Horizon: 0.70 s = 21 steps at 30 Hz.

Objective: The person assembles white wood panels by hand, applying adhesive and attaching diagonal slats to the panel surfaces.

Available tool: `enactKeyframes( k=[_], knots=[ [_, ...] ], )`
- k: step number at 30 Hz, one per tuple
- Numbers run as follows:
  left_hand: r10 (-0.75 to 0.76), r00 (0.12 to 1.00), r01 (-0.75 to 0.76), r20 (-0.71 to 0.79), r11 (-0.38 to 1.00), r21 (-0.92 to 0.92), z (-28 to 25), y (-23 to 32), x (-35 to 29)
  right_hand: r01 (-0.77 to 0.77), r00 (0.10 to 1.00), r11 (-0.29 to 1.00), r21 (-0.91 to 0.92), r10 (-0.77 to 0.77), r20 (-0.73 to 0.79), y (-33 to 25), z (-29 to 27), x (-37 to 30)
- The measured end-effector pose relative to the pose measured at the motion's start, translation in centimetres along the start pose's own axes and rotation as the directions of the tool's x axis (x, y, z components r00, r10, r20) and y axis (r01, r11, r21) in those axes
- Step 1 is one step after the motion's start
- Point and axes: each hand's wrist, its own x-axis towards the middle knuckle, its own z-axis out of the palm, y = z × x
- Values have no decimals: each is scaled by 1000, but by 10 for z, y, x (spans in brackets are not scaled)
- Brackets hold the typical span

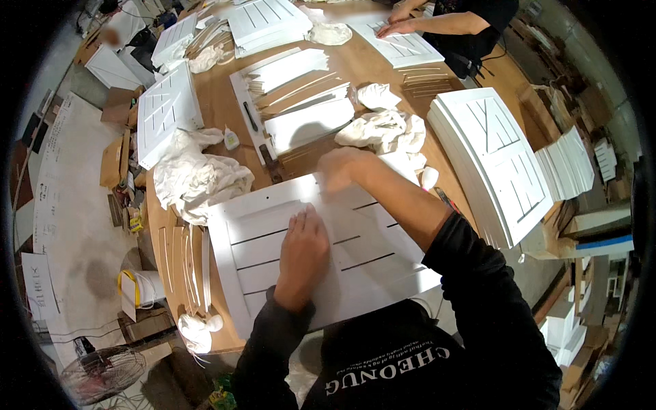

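Observation:
A white panel with dark slots [239, 301] lies before me at the near edge of the table. On its middle rests my left hand [305, 249], fingers stretched forward and lying flat on the surface. My right hand [339, 167] is at the panel's far edge, smeared by motion, so its fingers and anything in them cannot be made out. Just beyond it lies a crumpled white cloth [386, 131]. Another bunched white cloth [198, 176] sits off the panel's far left corner, with a small white glue bottle [231, 139] beside it.
Thin white strips [311, 123] fill a tray in the table's middle. Slotted panels are stacked at right [488, 157], left [167, 113] and far side [266, 26]. Across the table, a co-worker's hands [400, 26] are on another panel. A fan [102, 372] stands at lower left.

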Motion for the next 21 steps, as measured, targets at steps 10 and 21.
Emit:
enactKeyframes(
  k=[10,21],
  knots=[
    [-39,995,25,-95,989,-143,7,-15,2,312,848,949,37,-261,-461,24,14,13],
    [-248,879,248,-407,967,-53,-10,-27,-5,219,391,967,-132,-210,-896,-39,67,34]
  ],
)
